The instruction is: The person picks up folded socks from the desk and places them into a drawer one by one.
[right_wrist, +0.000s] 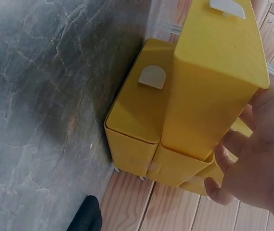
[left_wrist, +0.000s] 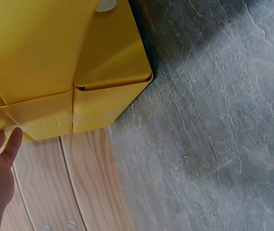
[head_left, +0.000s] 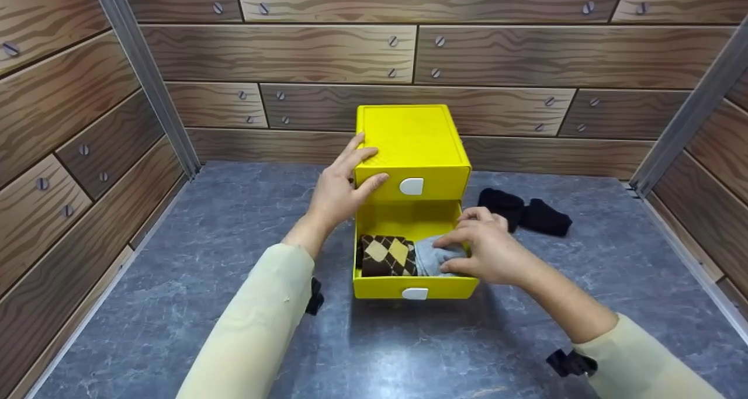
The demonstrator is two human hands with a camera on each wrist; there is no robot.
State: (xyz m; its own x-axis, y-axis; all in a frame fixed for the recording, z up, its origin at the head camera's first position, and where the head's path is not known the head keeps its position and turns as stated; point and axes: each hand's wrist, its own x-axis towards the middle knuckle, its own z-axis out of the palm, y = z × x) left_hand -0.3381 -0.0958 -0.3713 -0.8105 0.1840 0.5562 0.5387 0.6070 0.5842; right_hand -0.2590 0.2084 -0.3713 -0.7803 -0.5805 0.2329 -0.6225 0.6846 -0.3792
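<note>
A yellow drawer unit point(head_left: 412, 136) stands at the middle of the work surface, one drawer point(head_left: 383, 288) pulled out toward me. In that drawer, a brown-and-yellow argyle sock bundle point(head_left: 388, 256) lies on the left, beside a folded light grey sock point(head_left: 429, 256). My right hand point(head_left: 494, 247) reaches over the drawer's right wall, thumb and fingers on the grey sock. The sock is hidden in the right wrist view. My left hand point(head_left: 339, 188) rests on the unit's upper left side, fingers extended at the top edge and thumb against the upper drawer's front.
Black socks point(head_left: 546, 217) lie on the grey marbled surface point(head_left: 245, 329) to the right of the unit. A closed lower drawer point(right_wrist: 137, 106) with a white handle sits under the pulled-out one. Wood-patterned panels point(head_left: 339, 54) enclose the back and sides.
</note>
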